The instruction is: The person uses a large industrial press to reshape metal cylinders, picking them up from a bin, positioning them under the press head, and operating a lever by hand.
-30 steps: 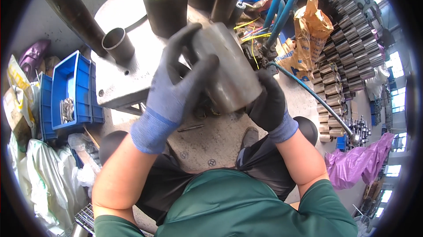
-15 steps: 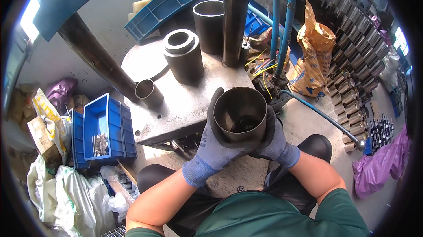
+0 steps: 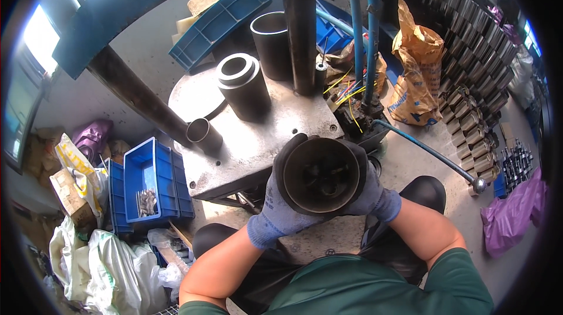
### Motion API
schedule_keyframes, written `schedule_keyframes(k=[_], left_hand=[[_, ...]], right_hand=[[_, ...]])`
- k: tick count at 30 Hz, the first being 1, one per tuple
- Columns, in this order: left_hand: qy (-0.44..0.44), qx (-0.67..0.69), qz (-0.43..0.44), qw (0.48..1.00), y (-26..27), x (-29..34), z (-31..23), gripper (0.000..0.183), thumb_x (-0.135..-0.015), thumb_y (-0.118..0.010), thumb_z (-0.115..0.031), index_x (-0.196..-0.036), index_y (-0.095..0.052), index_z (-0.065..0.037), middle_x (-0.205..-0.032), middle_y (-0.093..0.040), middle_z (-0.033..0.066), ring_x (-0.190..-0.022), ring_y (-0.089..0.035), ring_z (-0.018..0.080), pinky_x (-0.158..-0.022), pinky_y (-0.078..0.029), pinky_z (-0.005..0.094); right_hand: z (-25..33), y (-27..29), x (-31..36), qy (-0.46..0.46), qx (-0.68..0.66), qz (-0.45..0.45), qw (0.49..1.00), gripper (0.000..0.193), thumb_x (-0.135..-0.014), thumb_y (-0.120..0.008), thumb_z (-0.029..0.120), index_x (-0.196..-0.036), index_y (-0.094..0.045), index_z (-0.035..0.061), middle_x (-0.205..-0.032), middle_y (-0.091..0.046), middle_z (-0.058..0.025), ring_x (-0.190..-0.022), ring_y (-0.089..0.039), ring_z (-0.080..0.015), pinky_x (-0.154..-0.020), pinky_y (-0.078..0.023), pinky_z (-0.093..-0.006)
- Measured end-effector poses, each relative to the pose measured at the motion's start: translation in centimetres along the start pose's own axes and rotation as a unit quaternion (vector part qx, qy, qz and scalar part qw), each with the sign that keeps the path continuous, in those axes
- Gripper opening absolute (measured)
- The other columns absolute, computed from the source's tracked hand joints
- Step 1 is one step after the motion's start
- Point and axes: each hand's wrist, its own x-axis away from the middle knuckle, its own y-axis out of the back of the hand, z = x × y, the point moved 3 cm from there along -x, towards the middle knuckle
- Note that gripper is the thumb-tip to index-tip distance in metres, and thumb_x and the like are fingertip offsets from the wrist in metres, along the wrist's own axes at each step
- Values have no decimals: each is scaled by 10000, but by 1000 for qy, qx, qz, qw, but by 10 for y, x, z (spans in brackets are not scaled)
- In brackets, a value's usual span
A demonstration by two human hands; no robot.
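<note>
Between both hands I hold a dark metal cylinder sleeve (image 3: 321, 175), its round opening facing up toward me. Small shapes show faintly down in its dark inside; I cannot make out what they are. My left hand (image 3: 280, 201), in a grey-blue work glove with dark palm coating, wraps the sleeve's left side. Around the right side curls my right hand (image 3: 373, 189), gloved alike. Just beyond is a metal press table (image 3: 275, 133). On it stand a thick stepped cylinder (image 3: 243, 89), a wider open cylinder (image 3: 272, 45) and a small short tube (image 3: 204, 135).
Dark steel columns (image 3: 298, 28) rise from the table. At right a blue lever rod (image 3: 422, 151) with a ball end sticks out. Beyond it are a torn brown paper sack (image 3: 419, 69) and stacked metal sleeves (image 3: 469, 51). Blue bins (image 3: 161, 215) and white sacks (image 3: 114, 268) lie left.
The sleeve has come slightly lower in view, its opening turned more squarely toward me. Both hands still hold it. The whole view has shifted a little.
</note>
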Motion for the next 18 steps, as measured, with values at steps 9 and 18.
schedule_keyframes(k=[9,18], left_hand=[[-28,85,-76,993,8,-8,-9,1140,-596,-975,-328,-1490,-344,-8,-1437,-508,174,-1327,-524,286,-1118,-431,413],[49,430,-146,889,23,-7,-36,799,-790,-822,-265,-1453,-419,-74,-1345,-566,114,-1237,-535,221,-1048,-463,381]], right_hand=[[16,-3,-8,-12,-49,-7,999,1044,-561,-979,266,-1416,-422,42,-1339,-578,-168,-1216,-608,-302,-1032,-500,-430],[-31,26,9,-107,-64,58,990,729,-908,-617,457,-1462,-447,14,-1405,-527,-151,-1306,-487,-292,-1102,-377,-400]])
